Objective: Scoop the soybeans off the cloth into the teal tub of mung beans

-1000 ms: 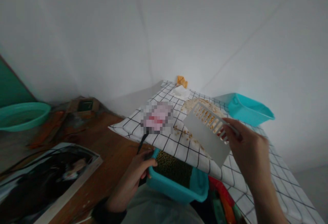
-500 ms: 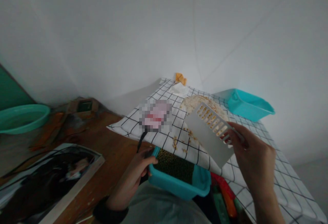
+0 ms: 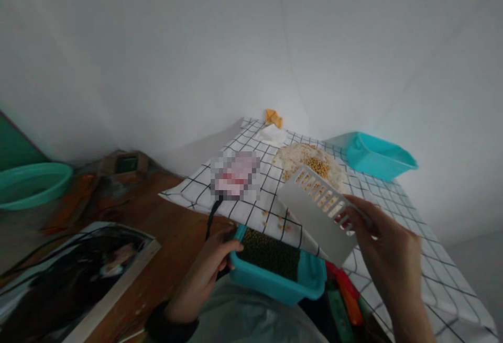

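My right hand point(image 3: 387, 243) is closed round the handle side of a white slotted scraper point(image 3: 314, 222), a flat plate with a row of slots. It is tilted over the front of a pale, powdery mound point(image 3: 291, 157) with yellow beans point(image 3: 317, 167) on top. A few loose beans point(image 3: 281, 222) lie on the checked cloth point(image 3: 271, 170) left of the plate. My left hand point(image 3: 212, 259) grips the left end of a teal plastic bin point(image 3: 271, 283) at the table edge. Inside it are small dark green grains point(image 3: 267, 251), with yellowish ones at the far left corner.
Another teal bin point(image 3: 381, 159) stands at the back right. A blurred pink and white object point(image 3: 236, 173) with a dark strap lies on the left cloth. White tissue point(image 3: 272, 134) and a yellow crumpled piece point(image 3: 274, 118) lie behind. A green basin point(image 3: 33, 186) stands far left.
The scraper has moved slightly down and left, and more of the yellow beans on the mound show. Fewer loose beans are visible near the front cloth edge. My left hand keeps its hold.
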`<state>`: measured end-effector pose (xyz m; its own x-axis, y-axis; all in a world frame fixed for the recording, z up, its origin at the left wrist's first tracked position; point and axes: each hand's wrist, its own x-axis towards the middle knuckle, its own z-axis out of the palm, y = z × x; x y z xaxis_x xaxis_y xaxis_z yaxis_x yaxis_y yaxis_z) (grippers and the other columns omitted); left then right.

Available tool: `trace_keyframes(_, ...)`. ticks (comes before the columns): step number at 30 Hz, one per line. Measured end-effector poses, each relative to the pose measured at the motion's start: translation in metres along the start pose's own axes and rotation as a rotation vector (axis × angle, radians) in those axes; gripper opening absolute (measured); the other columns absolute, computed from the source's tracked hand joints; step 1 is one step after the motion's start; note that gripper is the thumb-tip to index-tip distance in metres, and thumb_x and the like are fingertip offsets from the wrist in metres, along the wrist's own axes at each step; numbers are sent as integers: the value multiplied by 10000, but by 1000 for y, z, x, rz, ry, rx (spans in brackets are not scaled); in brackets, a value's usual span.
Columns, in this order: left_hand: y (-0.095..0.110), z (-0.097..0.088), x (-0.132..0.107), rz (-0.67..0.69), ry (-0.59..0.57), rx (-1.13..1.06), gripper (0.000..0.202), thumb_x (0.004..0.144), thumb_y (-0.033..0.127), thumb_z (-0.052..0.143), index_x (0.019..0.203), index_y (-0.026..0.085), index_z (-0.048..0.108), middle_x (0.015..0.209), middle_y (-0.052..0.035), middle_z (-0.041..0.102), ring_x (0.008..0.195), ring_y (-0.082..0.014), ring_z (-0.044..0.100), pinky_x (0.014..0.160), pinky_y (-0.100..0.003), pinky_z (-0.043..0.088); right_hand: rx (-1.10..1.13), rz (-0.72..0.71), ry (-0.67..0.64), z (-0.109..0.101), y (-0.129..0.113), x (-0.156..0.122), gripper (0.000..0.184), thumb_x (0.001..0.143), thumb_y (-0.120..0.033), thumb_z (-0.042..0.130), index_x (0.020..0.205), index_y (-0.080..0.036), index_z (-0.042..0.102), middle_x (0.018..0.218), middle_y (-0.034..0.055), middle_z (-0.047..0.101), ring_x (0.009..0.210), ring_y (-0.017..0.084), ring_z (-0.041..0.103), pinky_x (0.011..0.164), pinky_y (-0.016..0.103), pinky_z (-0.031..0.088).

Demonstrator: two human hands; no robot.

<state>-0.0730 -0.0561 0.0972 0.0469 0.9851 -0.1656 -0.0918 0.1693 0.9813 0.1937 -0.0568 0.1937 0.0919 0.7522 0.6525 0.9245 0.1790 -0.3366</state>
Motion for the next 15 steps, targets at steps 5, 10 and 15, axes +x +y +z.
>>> trace_keyframes(5, -10, -2, 5, 63, -67, 64, 139, 702, 360, 660, 776, 246, 686, 693, -23, 600, 701, -198, 603, 639, -280, 475, 50, -14, -4, 0, -3, -2, 234, 904, -325, 560, 1013, -212, 735, 705, -32, 755, 606, 123, 725, 548, 161, 528)
trace_keyframes(10, -12, -1, 8, 70, -78, 76, 162, 724, 386, 625, 769, 235, 663, 642, 1, 542, 636, -177, 576, 601, -269, 449, 60, -12, 4, -4, -4, -4, 228, 900, -314, 567, 1018, -214, 734, 700, -33, 756, 616, 129, 733, 535, 154, 533)
trace_keyframes(15, -3, -2, 0, 95, -72, 112, 186, 647, 362, 685, 788, 240, 680, 713, -24, 593, 712, -203, 597, 641, -275, 451, 97, 20, -6, -4, -5, -9, 234, 905, -321, 561, 1029, -220, 731, 719, -18, 761, 635, 146, 738, 520, 168, 540)
